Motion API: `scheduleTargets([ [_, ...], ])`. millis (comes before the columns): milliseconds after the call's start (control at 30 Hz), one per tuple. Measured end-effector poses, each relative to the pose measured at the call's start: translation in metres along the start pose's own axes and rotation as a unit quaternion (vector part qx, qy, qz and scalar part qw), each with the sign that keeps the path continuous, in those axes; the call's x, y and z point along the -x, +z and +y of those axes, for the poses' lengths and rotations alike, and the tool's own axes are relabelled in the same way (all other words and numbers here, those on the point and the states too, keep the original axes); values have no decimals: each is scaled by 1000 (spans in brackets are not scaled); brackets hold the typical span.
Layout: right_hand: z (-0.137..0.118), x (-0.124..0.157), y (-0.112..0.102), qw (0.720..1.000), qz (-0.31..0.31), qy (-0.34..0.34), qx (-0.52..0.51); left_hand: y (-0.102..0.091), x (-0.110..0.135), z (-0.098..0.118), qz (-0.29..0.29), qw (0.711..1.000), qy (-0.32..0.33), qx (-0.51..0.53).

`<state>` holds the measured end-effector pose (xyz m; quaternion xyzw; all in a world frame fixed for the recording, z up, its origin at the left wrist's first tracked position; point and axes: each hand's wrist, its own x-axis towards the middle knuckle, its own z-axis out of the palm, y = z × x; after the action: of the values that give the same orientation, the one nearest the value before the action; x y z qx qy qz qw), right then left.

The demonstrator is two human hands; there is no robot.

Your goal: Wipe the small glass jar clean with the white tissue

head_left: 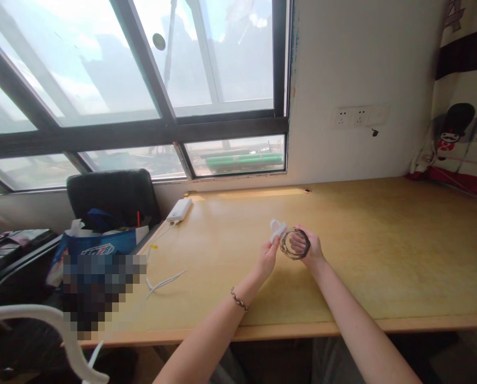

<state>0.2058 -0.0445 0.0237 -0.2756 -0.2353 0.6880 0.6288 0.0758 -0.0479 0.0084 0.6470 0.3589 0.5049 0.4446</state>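
My left hand [267, 257] pinches a crumpled white tissue [277, 228] between thumb and fingers, close to the left side of a round glass. A braided bracelet [239, 300] is on that wrist. My right hand [313, 249] is closed around the right side of the round glass [295, 244], which looks like a see-through cup with a dark rim. Its round mouth faces me, and fingers show through it. Both hands are held above the yellow wooden table [382, 256]. Whether the tissue touches the glass, I cannot tell.
A white power bank [180, 210] with a white cable [166, 281] lies at the table's left edge. Left of the table, a blue bag [98, 241] stands by a black chair [112, 192]. A small dark item [308, 191] lies at the back edge.
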Motion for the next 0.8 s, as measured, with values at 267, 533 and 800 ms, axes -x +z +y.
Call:
scheduleTargets([
  [267, 0, 2, 1, 998, -56, 17, 38, -2, -2, 2, -33, 999, 4, 41],
  [533, 11, 4, 6, 934, 101, -246, 237, -2, -1, 6, -31, 996, -27, 81],
  [800, 14, 19, 9, 757, 85, -365, 536, -4, -1, -2, 11, 996, -47, 73],
])
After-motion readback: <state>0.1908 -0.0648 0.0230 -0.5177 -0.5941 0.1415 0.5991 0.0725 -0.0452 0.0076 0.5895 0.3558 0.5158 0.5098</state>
